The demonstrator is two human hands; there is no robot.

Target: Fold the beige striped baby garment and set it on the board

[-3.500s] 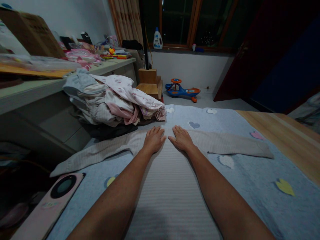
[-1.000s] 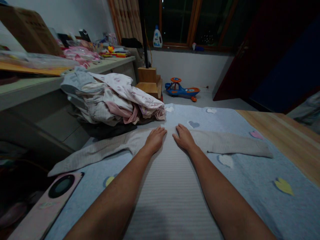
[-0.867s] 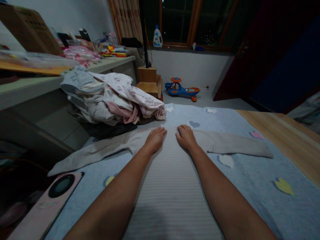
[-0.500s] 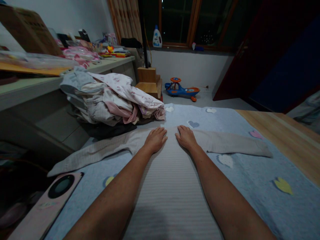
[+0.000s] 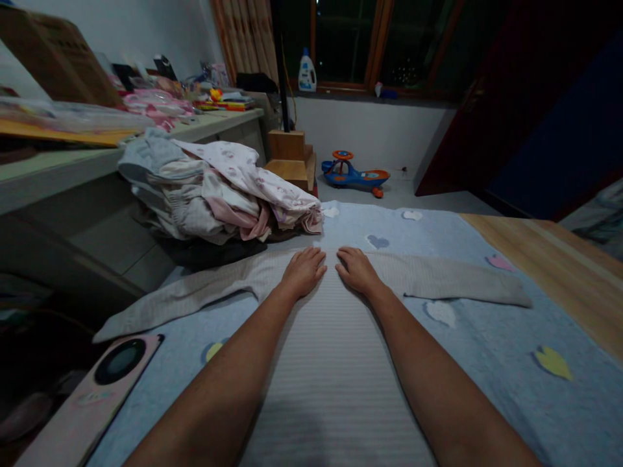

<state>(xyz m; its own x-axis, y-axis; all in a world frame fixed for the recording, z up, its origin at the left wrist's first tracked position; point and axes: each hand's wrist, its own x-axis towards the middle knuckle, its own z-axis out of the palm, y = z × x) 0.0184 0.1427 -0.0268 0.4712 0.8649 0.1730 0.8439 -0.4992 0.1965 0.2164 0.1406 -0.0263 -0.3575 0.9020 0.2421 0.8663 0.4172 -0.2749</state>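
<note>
A grey ribbed long-sleeved garment [image 5: 331, 363] lies flat on a pale blue patterned blanket [image 5: 487, 402], its sleeves spread out to either side. My left hand [image 5: 304, 272] rests palm down on the garment near the left sleeve's root, holding nothing. My right hand [image 5: 357, 271] lies flat on it a short gap away, also holding nothing, by the right sleeve [image 5: 462, 279]. Both forearms cover the garment's lower sides.
A heap of folded and crumpled clothes [image 5: 209, 194] sits just beyond the left sleeve, below a cluttered desk [image 5: 97, 155]. A phone in a pink case [image 5: 117, 362] lies at the blanket's left edge. Wooden bed frame [image 5: 559, 272] runs along the right.
My right hand has slid slightly left across the garment, closer to my left hand. My left hand and the garment have stayed nearly still.
</note>
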